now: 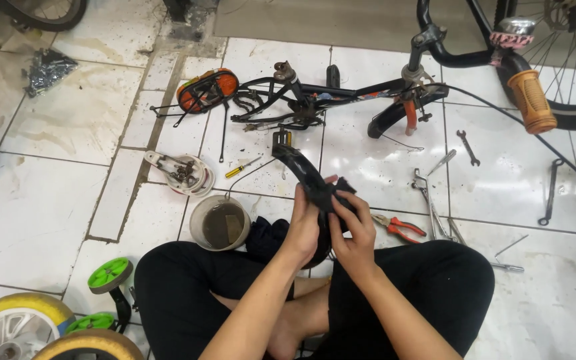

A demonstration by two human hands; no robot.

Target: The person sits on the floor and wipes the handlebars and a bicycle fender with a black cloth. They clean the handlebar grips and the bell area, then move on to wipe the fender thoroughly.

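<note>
I sit cross-legged on a white tiled floor. Both my hands hold a curved black bicycle mudguard [296, 163] over my lap. My left hand [303, 228] wraps around its lower part from the left. My right hand [353, 230] presses a dark rag [343, 187] against it from the right. A stripped black child's bicycle frame [341, 91] lies on the floor just beyond the mudguard, its handlebar with an orange grip [532, 101] at the right.
A round tub of dark liquid [220, 223] stands by my left knee. Orange-handled pliers [399, 227], wrenches [467, 147], a yellow screwdriver [242, 168] and an orange saddle [208, 89] lie about. Green training wheels [109, 274] and yellow-tyred wheels [15, 321] sit lower left.
</note>
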